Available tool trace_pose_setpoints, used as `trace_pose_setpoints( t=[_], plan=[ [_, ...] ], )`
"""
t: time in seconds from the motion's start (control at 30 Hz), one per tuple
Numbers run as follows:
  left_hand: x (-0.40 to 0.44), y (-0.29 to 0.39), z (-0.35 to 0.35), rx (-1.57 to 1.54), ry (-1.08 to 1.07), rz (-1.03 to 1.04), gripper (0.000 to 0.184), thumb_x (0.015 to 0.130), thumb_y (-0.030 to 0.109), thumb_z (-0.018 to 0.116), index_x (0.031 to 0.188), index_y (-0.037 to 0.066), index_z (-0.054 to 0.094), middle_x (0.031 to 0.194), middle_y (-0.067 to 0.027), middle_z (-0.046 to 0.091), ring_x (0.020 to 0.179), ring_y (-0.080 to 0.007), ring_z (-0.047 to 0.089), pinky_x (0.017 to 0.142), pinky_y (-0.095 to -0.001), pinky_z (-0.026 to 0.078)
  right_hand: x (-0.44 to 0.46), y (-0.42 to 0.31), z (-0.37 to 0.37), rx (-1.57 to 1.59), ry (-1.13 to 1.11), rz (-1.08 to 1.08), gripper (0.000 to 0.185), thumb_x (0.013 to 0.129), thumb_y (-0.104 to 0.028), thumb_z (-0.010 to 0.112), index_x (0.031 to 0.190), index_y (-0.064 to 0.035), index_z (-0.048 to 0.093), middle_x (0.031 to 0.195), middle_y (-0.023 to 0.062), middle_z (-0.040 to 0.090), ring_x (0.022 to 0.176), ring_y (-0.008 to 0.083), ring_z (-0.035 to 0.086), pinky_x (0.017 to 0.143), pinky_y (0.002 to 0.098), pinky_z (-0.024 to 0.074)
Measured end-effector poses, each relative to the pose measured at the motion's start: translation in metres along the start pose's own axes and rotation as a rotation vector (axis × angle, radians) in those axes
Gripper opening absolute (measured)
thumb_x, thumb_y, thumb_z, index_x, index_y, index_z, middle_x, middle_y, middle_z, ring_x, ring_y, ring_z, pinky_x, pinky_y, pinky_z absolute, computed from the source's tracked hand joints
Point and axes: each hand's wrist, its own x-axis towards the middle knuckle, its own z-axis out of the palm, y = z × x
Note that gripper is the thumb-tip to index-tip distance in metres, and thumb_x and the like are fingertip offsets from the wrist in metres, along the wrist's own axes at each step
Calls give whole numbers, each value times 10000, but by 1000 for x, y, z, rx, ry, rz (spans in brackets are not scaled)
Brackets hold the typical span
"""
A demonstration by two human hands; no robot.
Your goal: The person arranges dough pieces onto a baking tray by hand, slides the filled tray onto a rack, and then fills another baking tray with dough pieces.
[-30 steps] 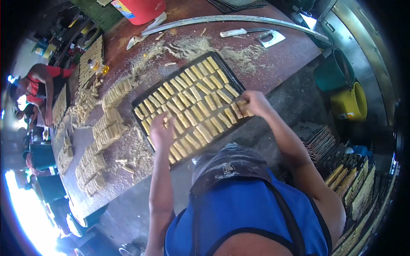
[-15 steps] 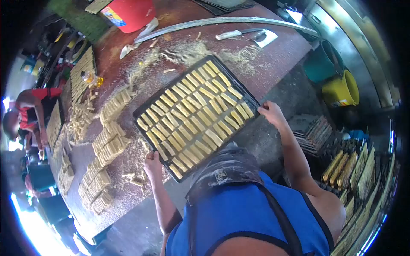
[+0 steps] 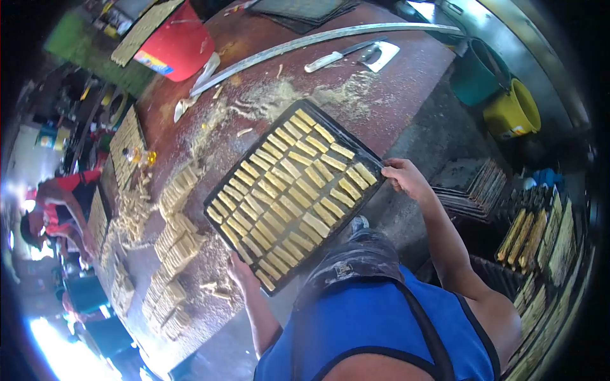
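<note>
A black baking tray [image 3: 346, 138] filled with rows of pale dough sticks [image 3: 279, 209] juts over the table's near edge. My right hand [image 3: 406, 178] grips its right corner, fingers closed on the rim. At the tray's lower left side, my left hand [image 3: 243, 274] is closed at the rim, its fingers partly hidden by the tray. Left of the tray lie stacked bundles of cut dough sticks [image 3: 178, 244] and a loose heap of them [image 3: 132, 216].
On the floury red table [image 3: 406, 95] lie a white-handled knife [image 3: 325, 61], a scraper [image 3: 383, 57], a long metal strip [image 3: 305, 41] and a red bucket [image 3: 178, 44]. Green [image 3: 473, 79] and yellow [image 3: 513, 111] buckets stand right, above stacked trays [image 3: 473, 184]. Another person [image 3: 63, 203] works at far left.
Both hands left the dough sticks and took hold of the tray's rim. The tray has shifted toward my body, and the view has turned a little.
</note>
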Motion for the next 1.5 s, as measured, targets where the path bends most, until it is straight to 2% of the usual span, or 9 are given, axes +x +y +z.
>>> trace_pose_setpoints(
  t=[0.27, 0.37, 0.47, 0.7, 0.8, 0.83, 1.13, 1.33, 1.5],
  plan=[
    [-34, 63, -6, 226, -33, 226, 514, 953, 368, 526, 1285, -23, 565, 1219, -199, 607, 1185, -331, 563, 999, -456, 467, -86, 39, 23, 266, 101, -50, 370, 865, -184, 670, 1166, 30, 660, 746, 11, 590, 594, 89, 506, 512, 271, 406],
    [38, 36, -19, 186, -323, 294, 492, 961, 377, 470, 1232, -25, 552, 1178, -171, 580, 1135, -310, 571, 1022, -423, 448, -143, 68, 20, 141, 182, -14, 497, 842, -234, 702, 1258, 25, 618, 903, 50, 659, 710, 107, 570, 595, 272, 463],
    [-66, 105, 28, 49, -791, 99, 531, 989, 401, 438, 1227, -35, 624, 1175, -176, 654, 1086, -278, 626, 1012, -366, 470, -241, 84, 16, 286, 224, -197, 437, 849, -231, 708, 1201, 17, 630, 840, 25, 609, 709, 102, 552, 609, 268, 461],
    [-79, 192, 68, 514, -988, 263, 590, 1019, 367, 477, 1364, -112, 486, 1378, -255, 522, 1195, -389, 537, 983, -443, 439, -395, 50, 98, 397, 687, -274, 449, 861, -233, 706, 1220, 12, 595, 757, -9, 573, 632, 75, 519, 546, 249, 414],
    [-68, 200, 74, 714, -1216, 817, 562, 1035, 358, 427, 1330, -113, 509, 1316, -313, 548, 1153, -426, 559, 976, -466, 459, -437, 40, 145, 516, 857, -350, 475, 867, -216, 712, 1250, 23, 564, 710, -26, 562, 584, 58, 497, 512, 227, 391],
    [-13, 185, 112, 557, -1457, 597, 471, 1013, 332, 411, 1260, -19, 604, 1216, -159, 643, 1102, -252, 623, 999, -347, 478, -453, 36, 155, 545, 902, -392, 475, 872, -211, 711, 1250, 32, 558, 698, -27, 560, 571, 56, 492, 504, 222, 385],
    [-109, 262, 118, 148, -1699, 172, 444, 1022, 307, 418, 1287, -6, 587, 1227, -145, 645, 1110, -232, 625, 998, -342, 479, -556, -66, 212, 429, 1166, -615, 479, 828, -150, 706, 1212, 97, 563, 668, 11, 606, 500, 63, 518, 461, 203, 390],
    [-247, 316, 91, -199, -1857, -58, 438, 1025, 306, 471, 1324, -2, 560, 1233, -144, 651, 1068, -217, 654, 977, -377, 501, -613, -135, 192, 477, 1323, -854, 298, 848, -223, 701, 1015, -15, 569, 676, -2, 569, 459, 77, 529, 395, 202, 409],
    [-293, 330, 168, -91, -2213, 48, 322, 1014, 233, 506, 1199, -7, 614, 1095, -115, 689, 945, -224, 678, 877, -351, 534, -640, -159, 159, 514, 1538, -882, 218, 946, -259, 627, 937, -52, 561, 641, 8, 550, 443, 90, 482, 363, 210, 386]
  ],
)
